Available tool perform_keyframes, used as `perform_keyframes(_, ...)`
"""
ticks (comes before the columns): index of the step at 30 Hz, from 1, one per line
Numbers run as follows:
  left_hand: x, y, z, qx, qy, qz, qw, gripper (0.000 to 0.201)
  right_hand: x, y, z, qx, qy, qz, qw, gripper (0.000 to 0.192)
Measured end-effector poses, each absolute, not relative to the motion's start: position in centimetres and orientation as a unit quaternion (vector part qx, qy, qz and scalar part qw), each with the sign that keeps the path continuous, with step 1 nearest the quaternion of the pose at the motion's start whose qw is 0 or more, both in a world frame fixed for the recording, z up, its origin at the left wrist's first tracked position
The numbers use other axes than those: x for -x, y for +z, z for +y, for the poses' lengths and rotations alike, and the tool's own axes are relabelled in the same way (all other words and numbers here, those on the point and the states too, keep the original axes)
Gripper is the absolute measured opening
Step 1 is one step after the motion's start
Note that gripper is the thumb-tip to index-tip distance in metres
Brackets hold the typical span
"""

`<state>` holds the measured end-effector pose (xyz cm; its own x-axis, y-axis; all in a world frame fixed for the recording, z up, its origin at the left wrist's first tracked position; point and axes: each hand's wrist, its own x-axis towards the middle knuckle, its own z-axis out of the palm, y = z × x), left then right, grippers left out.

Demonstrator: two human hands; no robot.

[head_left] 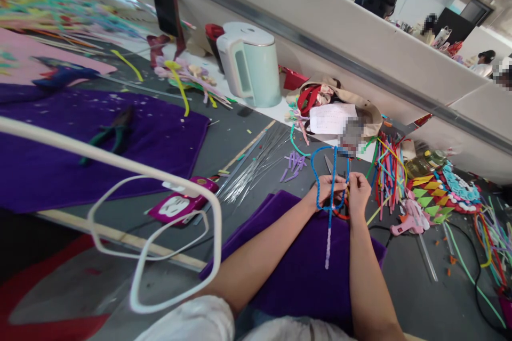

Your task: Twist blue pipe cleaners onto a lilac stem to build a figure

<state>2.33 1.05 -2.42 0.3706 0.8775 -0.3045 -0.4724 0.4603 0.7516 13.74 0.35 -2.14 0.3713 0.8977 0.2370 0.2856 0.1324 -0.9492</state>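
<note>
Both hands, the left hand [328,187] and right hand [357,192], pinch the blue pipe cleaner loop [320,170] over the near purple cloth [296,272]; it looks light and bendy, best held at the twisted crossing.

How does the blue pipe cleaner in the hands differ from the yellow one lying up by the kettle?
The blue pipe cleaner is bent into a loop and held by the left hand and right hand; the yellow pipe cleaner lies loose on the table, only gently curved. The blue one sits over the purple cloth, the yellow near the kettle. Both are thin fuzzy stems.
</note>
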Motion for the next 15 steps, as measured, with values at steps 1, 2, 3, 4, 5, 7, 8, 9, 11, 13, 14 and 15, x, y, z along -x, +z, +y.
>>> perform_keyframes(1,-2.36,-2.38,1.0,-0.287,0.437,0.357,0.774,0.035,-13.78,-2.07,0.28,0.607,0.253,-0.506,0.558,0.024)
perform_keyframes(2,-2.38,-2.35,0.96,-0.29,0.44,0.358,0.771,0.036,-13.78,-2.01,0.22,0.609,0.242,-0.516,0.551,0.026)
perform_keyframes(3,-2.41,-2.35,0.92,-0.294,0.442,0.359,0.768,0.036,-13.75,-1.97,0.17,0.609,0.236,-0.523,0.547,0.027)
perform_keyframes(4,-2.45,-2.37,0.88,-0.299,0.443,0.36,0.765,0.036,-13.68,-1.94,0.14,0.608,0.236,-0.527,0.545,0.027)
perform_keyframes(5,-2.49,-2.42,0.84,-0.305,0.444,0.362,0.761,0.036,-13.59,-1.91,0.13,0.605,0.239,-0.529,0.544,0.027)
perform_keyframes(7,-2.62,-2.59,0.79,-0.313,0.446,0.366,0.755,0.037,-13.38,-1.89,0.14,0.603,0.251,-0.529,0.542,0.026)
perform_keyframes(8,-2.69,-2.7,0.77,-0.316,0.448,0.368,0.751,0.037,-13.29,-1.88,0.15,0.604,0.256,-0.528,0.539,0.026)
perform_keyframes(9,-2.78,-2.81,0.76,-0.317,0.452,0.372,0.747,0.038,-13.21,-1.88,0.16,0.607,0.259,-0.526,0.536,0.026)
perform_keyframes(11,-2.95,-3.0,0.78,-0.32,0.456,0.38,0.738,0.038,-13.09,-1.9,0.15,0.615,0.255,-0.525,0.531,0.024)
perform_keyframes(13,-3.12,-3.13,0.81,-0.328,0.457,0.389,0.729,0.037,-12.97,-1.94,0.12,0.619,0.249,-0.522,0.531,0.024)
perform_keyframes(14,-3.2,-3.17,0.82,-0.332,0.456,0.393,0.726,0.036,-12.91,-1.95,0.09,0.62,0.247,-0.52,0.533,0.026)
perform_keyframes(15,-3.27,-3.19,0.82,-0.335,0.455,0.394,0.725,0.036,-12.85,-1.95,0.04,0.62,0.244,-0.518,0.536,0.03)
